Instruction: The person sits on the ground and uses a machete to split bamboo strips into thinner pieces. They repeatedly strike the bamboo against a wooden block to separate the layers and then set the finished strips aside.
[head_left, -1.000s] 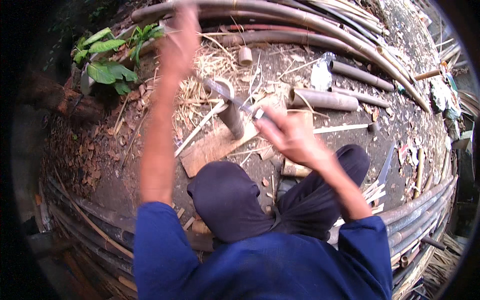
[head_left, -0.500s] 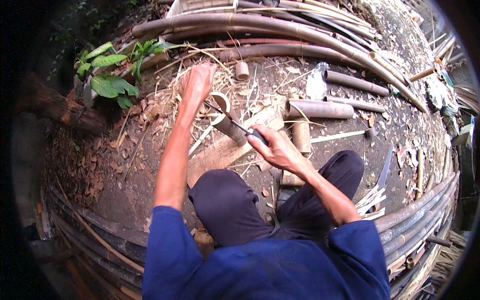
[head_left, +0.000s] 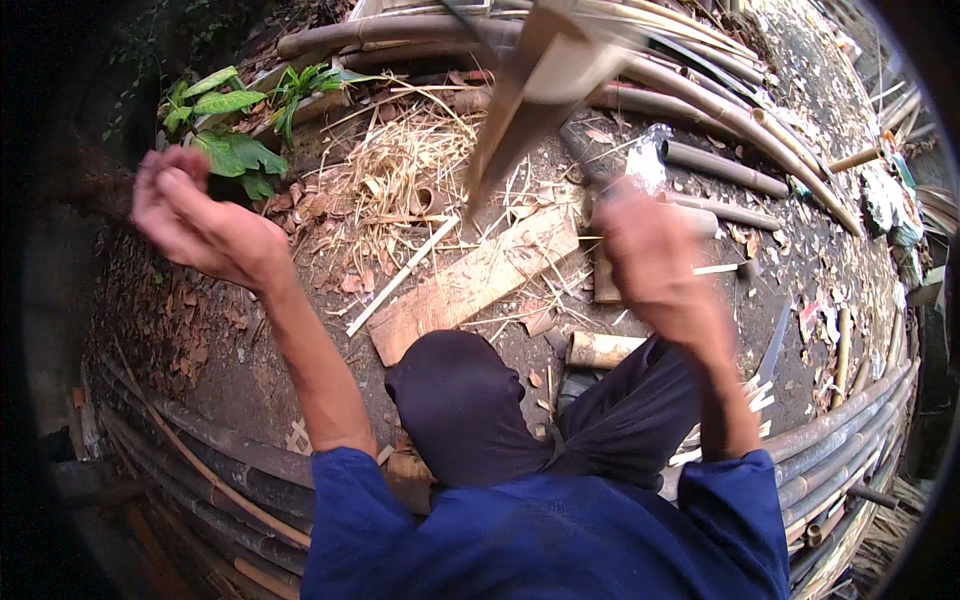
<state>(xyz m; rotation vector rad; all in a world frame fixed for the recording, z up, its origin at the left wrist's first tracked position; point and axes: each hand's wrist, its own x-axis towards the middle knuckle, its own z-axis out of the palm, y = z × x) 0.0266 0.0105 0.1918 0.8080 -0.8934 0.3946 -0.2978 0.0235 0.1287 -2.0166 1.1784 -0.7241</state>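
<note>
My right hand (head_left: 655,260), smeared by motion, is closed around the dark handle of a long knife (head_left: 577,145) raised in front of me. A split bamboo section (head_left: 505,115) hangs high on the blade, blurred, its pale inner side partly showing. My left hand (head_left: 210,215) is lifted at the left near the green leaves, fingers loosely curled and thumb apart, with nothing visible in it. Below, on the ground before my knee, lies a flat wooden board (head_left: 480,280). A short bamboo ring (head_left: 428,203) rests among the shavings beyond it.
Bamboo shavings (head_left: 400,150) cover the ground ahead. Long bamboo poles (head_left: 390,33) lie at the back, others (head_left: 200,450) at lower left. Cut bamboo tubes (head_left: 725,168) and a saw blade (head_left: 774,345) are on the right. A bamboo piece (head_left: 603,350) sits by my foot.
My right hand has swung the knife up and away from the board, with the bamboo section on its blade. My left hand has moved left and back toward me.
</note>
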